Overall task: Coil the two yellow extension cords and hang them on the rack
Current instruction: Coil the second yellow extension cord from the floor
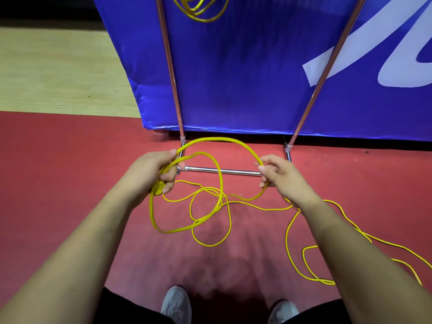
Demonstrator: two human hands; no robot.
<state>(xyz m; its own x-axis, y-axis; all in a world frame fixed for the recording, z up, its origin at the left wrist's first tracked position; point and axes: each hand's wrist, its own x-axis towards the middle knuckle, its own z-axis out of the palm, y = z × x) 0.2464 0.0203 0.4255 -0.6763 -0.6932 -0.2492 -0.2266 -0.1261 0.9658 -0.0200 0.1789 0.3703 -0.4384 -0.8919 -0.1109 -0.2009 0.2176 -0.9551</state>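
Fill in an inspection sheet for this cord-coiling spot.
Surface: red floor, wood strip beyond.
Job's things: yellow cord partly coiled in both hands; another cord hangs in loops high between the rack poles, its hanger out of view.
Clutter: nothing seen.
Grips: left hand holds the gathered loops; right hand pinches the next loop.
Cables: loose cord trails in tangles on the floor, right.
Surroundings: blue banner behind rack; grey shoes below.

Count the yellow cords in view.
2. One coil hangs at the top edge, partly cut off. The other cord is gripped by the left hand and right hand, slack trailing on the floor.
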